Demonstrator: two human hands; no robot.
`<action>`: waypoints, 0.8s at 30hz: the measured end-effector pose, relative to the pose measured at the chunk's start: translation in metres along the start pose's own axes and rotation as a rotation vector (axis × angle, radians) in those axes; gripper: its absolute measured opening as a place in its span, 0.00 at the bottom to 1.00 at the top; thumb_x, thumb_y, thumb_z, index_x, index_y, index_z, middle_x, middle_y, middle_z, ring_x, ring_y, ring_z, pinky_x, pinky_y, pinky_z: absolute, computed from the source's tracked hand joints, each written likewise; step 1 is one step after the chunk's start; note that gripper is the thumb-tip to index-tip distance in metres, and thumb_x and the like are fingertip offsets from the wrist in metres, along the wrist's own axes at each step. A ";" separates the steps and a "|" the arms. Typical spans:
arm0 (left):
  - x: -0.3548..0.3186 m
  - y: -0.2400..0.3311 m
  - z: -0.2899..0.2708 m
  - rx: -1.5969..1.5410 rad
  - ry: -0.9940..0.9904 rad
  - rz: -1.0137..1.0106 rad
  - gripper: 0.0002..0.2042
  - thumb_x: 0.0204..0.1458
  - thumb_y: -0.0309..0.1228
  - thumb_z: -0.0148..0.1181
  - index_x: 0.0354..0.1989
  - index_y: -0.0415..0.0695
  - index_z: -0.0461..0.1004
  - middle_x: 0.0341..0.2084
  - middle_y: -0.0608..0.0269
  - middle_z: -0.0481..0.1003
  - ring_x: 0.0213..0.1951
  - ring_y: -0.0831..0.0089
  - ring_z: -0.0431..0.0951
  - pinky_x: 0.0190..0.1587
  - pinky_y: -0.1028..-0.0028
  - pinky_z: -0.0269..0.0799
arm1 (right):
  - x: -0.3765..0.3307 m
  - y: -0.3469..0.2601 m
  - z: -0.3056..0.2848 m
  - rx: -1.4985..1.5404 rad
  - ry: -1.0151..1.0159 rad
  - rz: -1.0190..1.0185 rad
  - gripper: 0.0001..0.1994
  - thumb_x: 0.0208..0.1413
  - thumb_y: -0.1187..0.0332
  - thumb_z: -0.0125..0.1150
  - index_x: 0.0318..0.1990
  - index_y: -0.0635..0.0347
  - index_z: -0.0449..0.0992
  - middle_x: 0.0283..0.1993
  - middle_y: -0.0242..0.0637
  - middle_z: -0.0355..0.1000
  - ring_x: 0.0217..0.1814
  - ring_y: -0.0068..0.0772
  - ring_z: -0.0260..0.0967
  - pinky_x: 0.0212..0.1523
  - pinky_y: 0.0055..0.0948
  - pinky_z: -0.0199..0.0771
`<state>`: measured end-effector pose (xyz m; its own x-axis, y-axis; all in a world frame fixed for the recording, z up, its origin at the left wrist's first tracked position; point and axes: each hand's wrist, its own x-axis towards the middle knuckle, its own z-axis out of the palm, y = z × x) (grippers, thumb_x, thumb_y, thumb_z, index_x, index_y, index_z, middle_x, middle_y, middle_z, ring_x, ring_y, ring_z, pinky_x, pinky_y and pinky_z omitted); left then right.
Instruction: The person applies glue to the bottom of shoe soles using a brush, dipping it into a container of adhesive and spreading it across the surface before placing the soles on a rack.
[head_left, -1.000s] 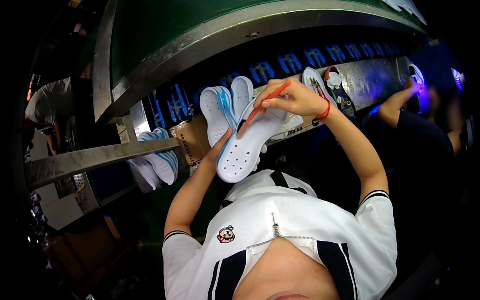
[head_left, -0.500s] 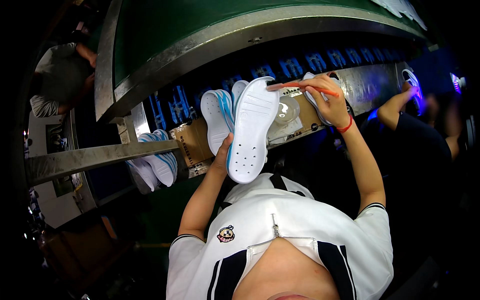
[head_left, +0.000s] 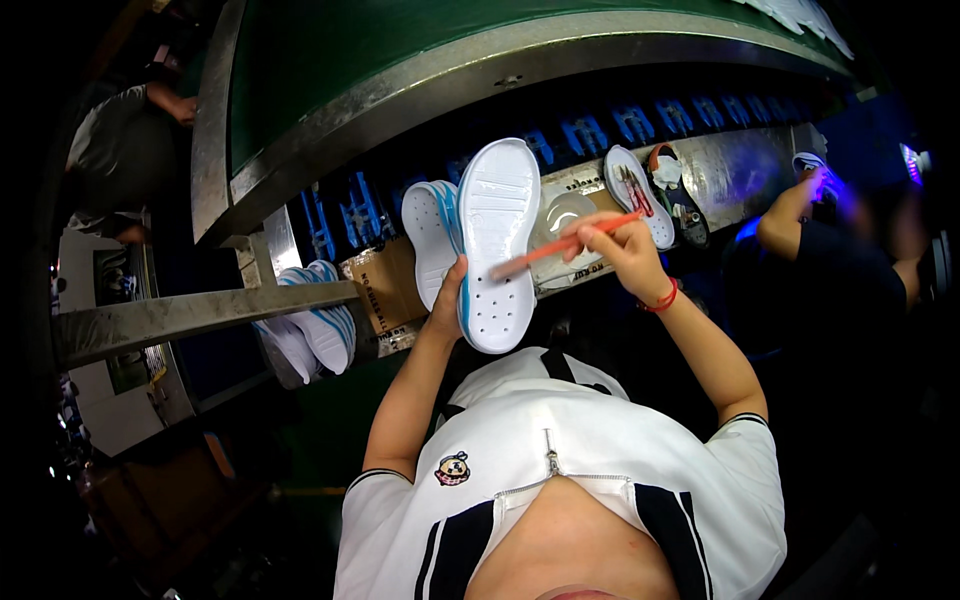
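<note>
Left hand (head_left: 447, 300) holds white sole (head_left: 497, 245); right hand (head_left: 620, 250) brushes it.

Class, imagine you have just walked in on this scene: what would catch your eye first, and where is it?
First the white shoe sole at the centre, held up on edge by the left hand with its tread toward the camera. Next the orange brush in the right hand, its tip touching the sole. Beside them, more white and blue soles lie stacked at lower left by a metal rail.

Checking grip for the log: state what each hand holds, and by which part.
Left hand holds the white shoe sole by its left edge near the heel. Right hand holds an orange brush by the handle's rear end.
</note>
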<state>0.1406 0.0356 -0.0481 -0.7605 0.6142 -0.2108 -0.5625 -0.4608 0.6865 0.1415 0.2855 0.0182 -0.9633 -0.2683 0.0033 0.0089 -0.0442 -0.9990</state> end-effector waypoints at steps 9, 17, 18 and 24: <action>-0.006 -0.008 0.014 -0.247 -0.085 -0.118 0.42 0.47 0.59 0.50 0.57 0.30 0.53 0.41 0.43 0.67 0.34 0.51 0.76 0.34 0.54 0.78 | 0.057 -0.027 -0.058 -0.131 0.168 -0.245 0.10 0.58 0.69 0.51 0.38 0.66 0.76 0.30 0.37 0.75 0.33 0.22 0.71 0.39 0.20 0.67; -0.007 0.007 0.012 -0.029 0.019 0.078 0.38 0.51 0.58 0.46 0.59 0.36 0.54 0.47 0.50 0.69 0.45 0.67 0.75 0.45 0.69 0.75 | 0.040 -0.021 -0.035 -0.498 0.193 -0.308 0.08 0.55 0.73 0.52 0.38 0.63 0.77 0.30 0.34 0.75 0.37 0.26 0.71 0.39 0.23 0.68; -0.007 0.007 0.009 -0.005 0.094 0.103 0.37 0.51 0.57 0.46 0.59 0.36 0.54 0.47 0.51 0.69 0.44 0.68 0.75 0.45 0.70 0.75 | 0.032 -0.016 -0.025 -0.462 0.144 -0.320 0.08 0.56 0.73 0.51 0.39 0.65 0.76 0.31 0.36 0.75 0.37 0.26 0.72 0.40 0.23 0.69; 0.000 0.015 0.010 -0.002 0.276 0.240 0.33 0.56 0.53 0.44 0.61 0.40 0.51 0.54 0.52 0.62 0.55 0.63 0.65 0.55 0.66 0.63 | 0.000 0.000 0.011 -0.437 -0.068 -0.384 0.07 0.55 0.76 0.51 0.38 0.65 0.75 0.31 0.37 0.74 0.37 0.30 0.69 0.39 0.25 0.68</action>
<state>0.1355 0.0349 -0.0309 -0.9298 0.2921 -0.2238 -0.3575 -0.5728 0.7377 0.1445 0.2746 0.0190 -0.8562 -0.3731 0.3573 -0.4628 0.2466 -0.8515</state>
